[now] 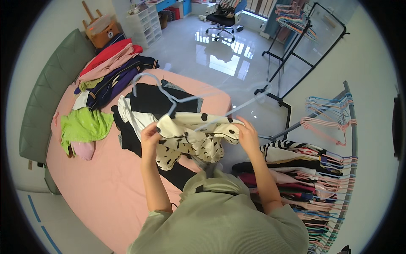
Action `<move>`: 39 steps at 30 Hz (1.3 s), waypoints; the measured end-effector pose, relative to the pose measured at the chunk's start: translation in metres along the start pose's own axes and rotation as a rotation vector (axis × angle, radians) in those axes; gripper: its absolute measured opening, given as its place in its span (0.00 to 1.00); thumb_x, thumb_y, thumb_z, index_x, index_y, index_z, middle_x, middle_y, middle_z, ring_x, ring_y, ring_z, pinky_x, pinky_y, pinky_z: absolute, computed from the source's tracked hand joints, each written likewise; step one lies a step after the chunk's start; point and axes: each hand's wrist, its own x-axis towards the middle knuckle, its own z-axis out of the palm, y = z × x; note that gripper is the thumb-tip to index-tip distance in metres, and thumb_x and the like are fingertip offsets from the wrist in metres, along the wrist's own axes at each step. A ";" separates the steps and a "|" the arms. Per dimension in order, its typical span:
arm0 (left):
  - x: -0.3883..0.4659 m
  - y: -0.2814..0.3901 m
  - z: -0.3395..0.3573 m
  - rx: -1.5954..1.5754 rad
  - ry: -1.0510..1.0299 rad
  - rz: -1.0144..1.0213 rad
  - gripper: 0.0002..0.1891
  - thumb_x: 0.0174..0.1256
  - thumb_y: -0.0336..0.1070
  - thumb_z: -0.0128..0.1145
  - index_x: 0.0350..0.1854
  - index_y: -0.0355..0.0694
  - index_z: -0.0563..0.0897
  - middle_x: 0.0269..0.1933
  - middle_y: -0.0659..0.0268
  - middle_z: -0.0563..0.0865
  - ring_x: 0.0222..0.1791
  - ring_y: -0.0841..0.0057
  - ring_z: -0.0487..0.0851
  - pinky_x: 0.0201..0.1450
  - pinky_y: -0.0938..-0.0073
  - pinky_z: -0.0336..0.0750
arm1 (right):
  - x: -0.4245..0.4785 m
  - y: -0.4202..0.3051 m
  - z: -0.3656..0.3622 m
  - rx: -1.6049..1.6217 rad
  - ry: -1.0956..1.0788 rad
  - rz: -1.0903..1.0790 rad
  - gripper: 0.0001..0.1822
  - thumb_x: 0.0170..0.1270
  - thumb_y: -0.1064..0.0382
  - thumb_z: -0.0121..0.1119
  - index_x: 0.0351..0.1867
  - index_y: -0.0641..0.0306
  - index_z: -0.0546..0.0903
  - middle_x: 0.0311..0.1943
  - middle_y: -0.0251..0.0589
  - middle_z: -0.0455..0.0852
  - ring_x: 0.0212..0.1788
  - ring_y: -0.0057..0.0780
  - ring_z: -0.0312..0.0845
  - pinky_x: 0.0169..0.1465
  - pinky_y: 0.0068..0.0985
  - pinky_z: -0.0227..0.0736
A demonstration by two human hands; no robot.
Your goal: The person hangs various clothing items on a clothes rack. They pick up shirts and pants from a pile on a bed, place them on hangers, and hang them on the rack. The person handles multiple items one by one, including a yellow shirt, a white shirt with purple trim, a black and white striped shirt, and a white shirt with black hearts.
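Observation:
My left hand (pixel 150 136) grips one end of a cream garment (pixel 190 139) with black heart-like spots. The garment's other end is in my right hand (pixel 249 134). Between the hands, a pale blue clothes hanger (pixel 161 87) lies at the garment's upper edge, its hook pointing up and left. One hanger arm slants across the front of the cloth; the right part is blurred. Whether a finger also touches the hanger cannot be told. Below the garment, folded black clothing (pixel 158 100) and a white garment (pixel 128 111) rest on the bed.
The pink-sheeted bed (pixel 111 190) also bears a lime-green garment (pixel 85 123) and a heap of dark blue and red clothes (pixel 111 79). At right, a grey rail (pixel 352 143) carries several hung clothes and bare hangers (pixel 330 108). A black rack (pixel 298 47) stands beyond.

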 end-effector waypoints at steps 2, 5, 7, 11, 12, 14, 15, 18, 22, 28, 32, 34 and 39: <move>-0.003 -0.006 0.001 0.034 -0.104 0.013 0.10 0.52 0.20 0.53 0.37 0.31 0.81 0.31 0.71 0.83 0.31 0.87 0.78 0.36 0.87 0.70 | -0.006 0.003 0.017 -0.048 0.023 0.250 0.12 0.50 0.73 0.52 0.39 0.66 0.78 0.45 0.53 0.78 0.45 0.52 0.74 0.46 0.40 0.70; -0.006 -0.015 0.007 0.049 -0.202 -0.031 0.09 0.53 0.19 0.52 0.36 0.32 0.81 0.30 0.73 0.81 0.30 0.89 0.76 0.34 0.88 0.68 | -0.016 0.015 0.029 -0.084 0.090 0.403 0.18 0.51 0.67 0.56 0.45 0.65 0.74 0.40 0.52 0.78 0.39 0.55 0.74 0.40 0.44 0.70; -0.007 -0.024 0.004 0.077 -0.212 -0.049 0.09 0.53 0.20 0.52 0.36 0.32 0.81 0.29 0.74 0.80 0.29 0.90 0.75 0.34 0.89 0.67 | -0.008 0.014 0.017 -0.110 0.069 0.450 0.19 0.50 0.68 0.56 0.46 0.64 0.73 0.41 0.53 0.78 0.39 0.56 0.75 0.41 0.44 0.70; -0.006 -0.029 0.002 0.130 -0.201 -0.074 0.07 0.53 0.21 0.52 0.33 0.32 0.82 0.25 0.76 0.75 0.26 0.91 0.68 0.30 0.88 0.62 | 0.000 0.025 -0.029 0.046 0.057 0.359 0.21 0.45 0.69 0.57 0.46 0.62 0.75 0.42 0.55 0.79 0.45 0.53 0.74 0.46 0.38 0.71; -0.004 -0.035 -0.001 0.105 -0.234 -0.056 0.07 0.52 0.22 0.53 0.32 0.32 0.82 0.25 0.76 0.72 0.26 0.90 0.66 0.30 0.88 0.59 | 0.006 0.019 -0.045 0.147 -0.012 0.442 0.21 0.44 0.70 0.57 0.45 0.65 0.77 0.40 0.53 0.79 0.44 0.51 0.74 0.47 0.34 0.71; -0.003 -0.033 0.005 0.109 -0.268 -0.058 0.07 0.53 0.22 0.54 0.33 0.32 0.82 0.25 0.76 0.70 0.26 0.90 0.65 0.30 0.87 0.58 | 0.004 0.030 -0.065 0.126 -0.016 0.432 0.21 0.44 0.70 0.57 0.45 0.65 0.77 0.39 0.50 0.80 0.43 0.50 0.75 0.47 0.32 0.70; -0.002 -0.030 0.007 0.115 -0.277 -0.062 0.07 0.53 0.22 0.54 0.34 0.31 0.82 0.25 0.76 0.69 0.26 0.89 0.65 0.30 0.87 0.58 | 0.004 0.033 -0.073 0.122 -0.024 0.426 0.21 0.43 0.70 0.57 0.44 0.65 0.78 0.39 0.49 0.80 0.42 0.49 0.75 0.47 0.30 0.70; 0.000 -0.023 0.013 0.190 -0.311 -0.026 0.09 0.53 0.22 0.56 0.37 0.31 0.83 0.25 0.75 0.67 0.26 0.88 0.63 0.28 0.85 0.56 | 0.010 0.036 -0.095 0.048 -0.049 0.363 0.19 0.45 0.69 0.56 0.44 0.60 0.80 0.35 0.45 0.79 0.38 0.46 0.74 0.43 0.30 0.69; 0.004 -0.029 0.014 0.221 -0.339 0.023 0.10 0.53 0.22 0.56 0.38 0.30 0.82 0.25 0.74 0.65 0.26 0.87 0.63 0.28 0.85 0.55 | 0.013 0.026 -0.111 -0.017 0.030 0.274 0.17 0.45 0.69 0.55 0.41 0.60 0.82 0.29 0.44 0.76 0.34 0.44 0.73 0.37 0.31 0.67; 0.017 -0.033 0.024 0.330 -0.322 0.104 0.11 0.52 0.23 0.57 0.40 0.32 0.82 0.23 0.72 0.64 0.23 0.86 0.62 0.26 0.82 0.55 | 0.025 -0.007 -0.132 -0.034 0.097 0.374 0.15 0.45 0.74 0.53 0.37 0.69 0.82 0.30 0.42 0.78 0.26 0.31 0.74 0.30 0.24 0.67; 0.018 -0.026 0.039 0.469 -0.273 0.211 0.10 0.52 0.22 0.57 0.39 0.30 0.82 0.22 0.69 0.64 0.21 0.83 0.62 0.25 0.81 0.56 | 0.027 -0.027 -0.128 -0.144 0.138 0.278 0.17 0.45 0.73 0.54 0.41 0.67 0.82 0.31 0.44 0.78 0.24 0.33 0.73 0.30 0.26 0.68; 0.017 -0.019 0.046 0.513 -0.244 0.251 0.10 0.53 0.22 0.57 0.39 0.30 0.81 0.22 0.69 0.64 0.21 0.83 0.62 0.24 0.81 0.57 | 0.025 -0.026 -0.125 -0.194 0.147 0.227 0.19 0.45 0.73 0.55 0.43 0.65 0.81 0.31 0.45 0.78 0.23 0.34 0.72 0.30 0.26 0.68; 0.019 -0.016 0.063 0.453 -0.250 0.282 0.09 0.53 0.22 0.56 0.38 0.30 0.82 0.22 0.68 0.65 0.21 0.84 0.62 0.24 0.80 0.57 | 0.017 -0.064 -0.082 -0.039 -0.048 0.124 0.19 0.46 0.72 0.57 0.44 0.59 0.82 0.28 0.39 0.75 0.22 0.27 0.71 0.27 0.23 0.67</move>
